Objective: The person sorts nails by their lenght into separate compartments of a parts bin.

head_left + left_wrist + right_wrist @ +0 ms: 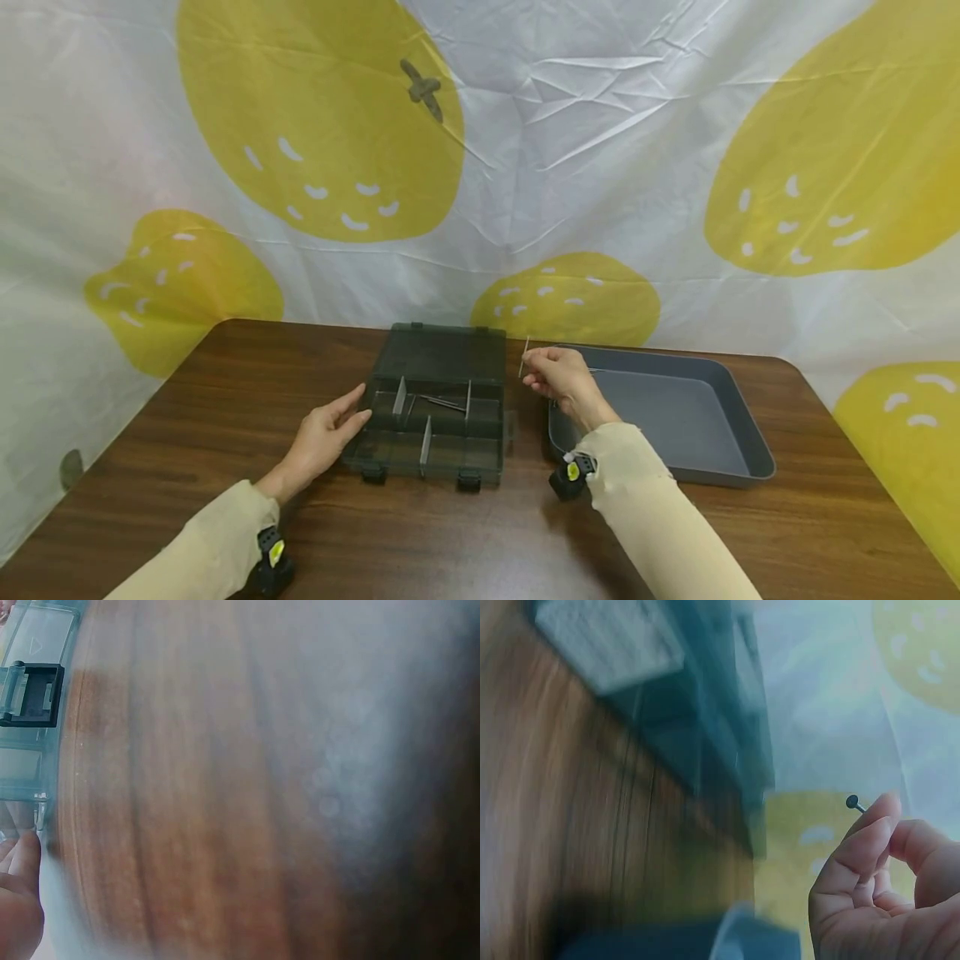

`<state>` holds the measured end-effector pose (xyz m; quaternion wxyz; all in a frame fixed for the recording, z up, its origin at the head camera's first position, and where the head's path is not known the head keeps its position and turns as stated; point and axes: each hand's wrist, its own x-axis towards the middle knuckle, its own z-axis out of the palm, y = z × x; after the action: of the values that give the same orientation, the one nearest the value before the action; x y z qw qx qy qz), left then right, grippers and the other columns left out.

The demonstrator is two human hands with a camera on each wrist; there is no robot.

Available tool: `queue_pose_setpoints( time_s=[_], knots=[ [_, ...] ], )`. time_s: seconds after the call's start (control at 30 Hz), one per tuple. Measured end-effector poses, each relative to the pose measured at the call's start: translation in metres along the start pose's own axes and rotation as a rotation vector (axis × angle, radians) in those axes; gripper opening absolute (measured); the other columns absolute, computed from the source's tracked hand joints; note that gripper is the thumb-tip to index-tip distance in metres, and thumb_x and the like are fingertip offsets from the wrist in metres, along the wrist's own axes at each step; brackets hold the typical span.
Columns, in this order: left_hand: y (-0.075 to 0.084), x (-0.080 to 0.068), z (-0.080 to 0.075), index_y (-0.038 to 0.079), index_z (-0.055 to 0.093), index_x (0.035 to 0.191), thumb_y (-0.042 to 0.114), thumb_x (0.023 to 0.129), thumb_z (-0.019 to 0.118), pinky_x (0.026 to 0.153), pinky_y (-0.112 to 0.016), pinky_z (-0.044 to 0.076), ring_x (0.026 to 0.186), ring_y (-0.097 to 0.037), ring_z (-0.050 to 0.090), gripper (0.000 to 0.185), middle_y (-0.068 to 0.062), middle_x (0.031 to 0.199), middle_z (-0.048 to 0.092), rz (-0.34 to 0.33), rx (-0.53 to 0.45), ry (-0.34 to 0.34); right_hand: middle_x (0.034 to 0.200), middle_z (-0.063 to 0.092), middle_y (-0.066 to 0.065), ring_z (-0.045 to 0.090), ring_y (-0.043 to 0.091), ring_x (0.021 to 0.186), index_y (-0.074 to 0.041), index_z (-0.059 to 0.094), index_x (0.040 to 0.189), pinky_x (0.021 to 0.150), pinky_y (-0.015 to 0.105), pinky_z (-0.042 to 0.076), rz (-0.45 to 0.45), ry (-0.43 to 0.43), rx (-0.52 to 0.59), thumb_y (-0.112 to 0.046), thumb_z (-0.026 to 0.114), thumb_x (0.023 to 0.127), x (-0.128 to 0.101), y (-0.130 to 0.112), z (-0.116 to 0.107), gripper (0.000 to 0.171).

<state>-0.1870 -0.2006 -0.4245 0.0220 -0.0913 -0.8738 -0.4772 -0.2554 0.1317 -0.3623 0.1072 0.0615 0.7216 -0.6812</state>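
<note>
1. So we've got our right hand (558, 379) up off the table (225, 392), fingertips pinching a thin nail (523, 358) that stands nearly upright. It hovers between the organizer box (435, 417) and the gray tray (675, 408).
2. From the right wrist view, the nail's (853, 802) round head pokes out just above our pinched fingers (870, 840).
3. Our left hand (326, 437) lies relaxed with straight fingers against the left side of the box, holding nothing.
4. That box sits open in the middle of the table, lid leaning back, white dividers inside, and a few more nails (442, 402) lying in a back compartment.
5. Its black latch (34, 694) shows in the left wrist view, though that picture is pretty blurry.
</note>
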Motion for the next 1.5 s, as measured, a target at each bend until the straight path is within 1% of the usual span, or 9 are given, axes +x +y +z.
queue_pose_setpoints(
  time_s=[0.13, 0.3, 0.47, 0.57, 0.7, 0.93, 1.17, 1.37, 1.5],
  knots=[
    [0.0, -0.001, -0.001, 0.002, 0.036, 0.144, 0.022, 0.097, 0.054, 0.097, -0.044, 0.044, 0.129, -0.033, 0.043, 0.054, -0.018, 0.145, 0.039, -0.001, 0.002, 0.006, 0.065, 0.055, -0.002, 0.054, 0.002, 0.049, 0.014, 0.052, 0.122, 0.047, 0.013, 0.044, -0.013, -0.061, 0.007, -0.004, 0.051, 0.093, -0.004, -0.002, 0.021, 0.034],
    [0.0, 0.0, 0.0, 0.002, 0.037, 0.143, 0.022, 0.097, 0.054, 0.096, -0.043, 0.045, 0.128, -0.035, 0.045, 0.053, -0.019, 0.144, 0.04, 0.006, 0.01, 0.015, 0.062, 0.053, -0.003, 0.053, 0.002, 0.047, 0.014, 0.054, 0.12, 0.046, 0.012, 0.043, -0.003, -0.124, 0.015, -0.004, 0.051, 0.094, -0.006, 0.002, 0.045, 0.032],
    [-0.002, 0.002, 0.001, 0.002, 0.039, 0.143, 0.02, 0.096, 0.055, 0.096, -0.043, 0.046, 0.126, -0.034, 0.047, 0.053, -0.019, 0.142, 0.042, -0.002, 0.017, 0.025, 0.064, 0.054, -0.001, 0.053, 0.002, 0.047, 0.014, 0.057, 0.116, 0.046, 0.013, 0.044, 0.007, -0.164, -0.018, -0.002, 0.052, 0.093, -0.006, 0.009, 0.062, 0.028],
    [-0.003, 0.003, 0.002, 0.001, 0.039, 0.142, 0.02, 0.096, 0.056, 0.095, -0.043, 0.046, 0.125, -0.035, 0.047, 0.053, -0.019, 0.142, 0.043, -0.004, 0.02, 0.032, 0.06, 0.055, -0.001, 0.053, 0.001, 0.045, 0.014, 0.058, 0.114, 0.045, 0.013, 0.044, 0.016, -0.179, -0.041, -0.002, 0.053, 0.093, -0.005, 0.012, 0.068, 0.027],
    [-0.003, 0.003, 0.002, 0.001, 0.04, 0.142, 0.021, 0.096, 0.056, 0.095, -0.043, 0.046, 0.125, -0.035, 0.048, 0.053, -0.019, 0.142, 0.043, -0.001, 0.022, 0.033, 0.052, 0.055, -0.003, 0.053, 0.0, 0.042, 0.015, 0.058, 0.114, 0.043, 0.012, 0.044, 0.026, -0.191, -0.071, -0.002, 0.053, 0.092, -0.005, 0.013, 0.073, 0.028],
    [-0.002, 0.002, 0.001, 0.001, 0.039, 0.142, 0.021, 0.096, 0.056, 0.096, -0.043, 0.046, 0.126, -0.035, 0.047, 0.053, -0.019, 0.142, 0.042, 0.004, 0.018, 0.03, 0.05, 0.056, -0.001, 0.054, 0.001, 0.042, 0.017, 0.059, 0.11, 0.042, 0.013, 0.044, 0.026, -0.201, -0.093, 0.0, 0.054, 0.091, -0.005, 0.013, 0.076, 0.025],
    [-0.002, 0.0, 0.002, 0.0, 0.039, 0.142, 0.021, 0.096, 0.055, 0.096, -0.044, 0.045, 0.125, -0.036, 0.047, 0.053, -0.019, 0.143, 0.041, 0.009, 0.022, 0.031, 0.063, 0.061, 0.004, 0.058, 0.003, 0.045, 0.017, 0.062, 0.104, 0.044, 0.014, 0.046, 0.015, -0.181, -0.132, 0.003, 0.055, 0.09, -0.006, 0.015, 0.079, 0.022],
    [-0.001, 0.001, 0.002, 0.001, 0.039, 0.142, 0.021, 0.096, 0.055, 0.096, -0.044, 0.045, 0.126, -0.035, 0.047, 0.053, -0.018, 0.144, 0.041, 0.0, 0.022, 0.028, 0.065, 0.063, 0.007, 0.059, 0.004, 0.045, 0.014, 0.065, 0.099, 0.044, 0.015, 0.047, 0.026, -0.168, -0.157, 0.003, 0.057, 0.089, -0.007, 0.014, 0.078, 0.017],
    [0.0, 0.001, 0.002, 0.002, 0.038, 0.143, 0.021, 0.097, 0.055, 0.096, -0.043, 0.045, 0.127, -0.035, 0.046, 0.053, -0.018, 0.144, 0.04, -0.006, 0.017, 0.027, 0.075, 0.068, 0.017, 0.059, 0.005, 0.046, 0.013, 0.065, 0.098, 0.045, 0.015, 0.048, 0.026, -0.166, -0.157, 0.002, 0.058, 0.089, -0.008, 0.014, 0.078, 0.015]
  ],
)
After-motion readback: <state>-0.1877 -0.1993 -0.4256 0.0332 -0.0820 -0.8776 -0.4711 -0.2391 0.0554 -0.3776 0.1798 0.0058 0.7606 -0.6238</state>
